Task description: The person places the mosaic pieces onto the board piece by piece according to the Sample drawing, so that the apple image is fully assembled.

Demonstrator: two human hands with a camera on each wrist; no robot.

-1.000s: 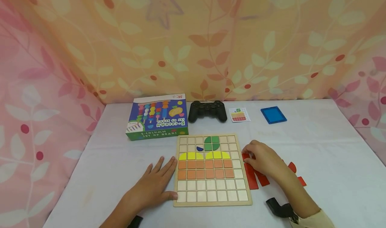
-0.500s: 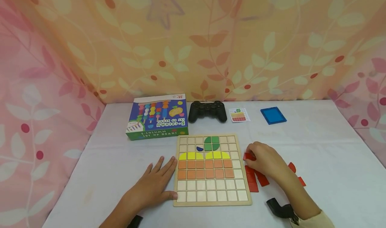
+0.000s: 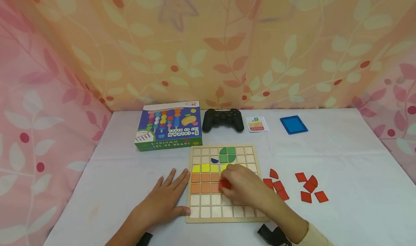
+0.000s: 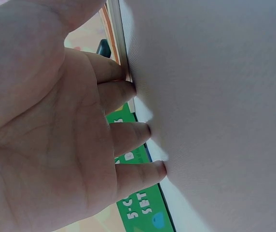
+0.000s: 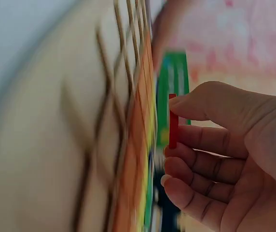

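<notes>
My right hand (image 3: pixel 245 184) is over the wooden grid board (image 3: pixel 211 218), pinching a small flat red tile (image 5: pixel 173 121) between thumb and fingers. In the right wrist view that tile stands edge-on, a small gap from the board. Set in the grid are green tiles (image 3: pixel 228 155), a blue half-round tile (image 3: pixel 215 160), yellow tiles (image 3: pixel 205 168) and orange tiles (image 3: pixel 205 188); my right hand covers some of them. The two nearest rows show pale squares. Flat on the table with spread fingers, my left hand (image 3: pixel 165 197) touches the board's left edge.
Several loose red tiles (image 3: pixel 306 197) lie right of the board, some quarter-round. Behind it stand a bead-set box (image 3: pixel 169 126), a black game controller (image 3: pixel 222 120), a pattern card (image 3: pixel 257 124) and a blue square tray (image 3: pixel 294 125). A patterned curtain (image 3: pixel 208 51) closes off the back.
My right hand has moved left from the red tiles to above the board, carrying one red tile. More loose red tiles are now uncovered. My left hand has stayed put.
</notes>
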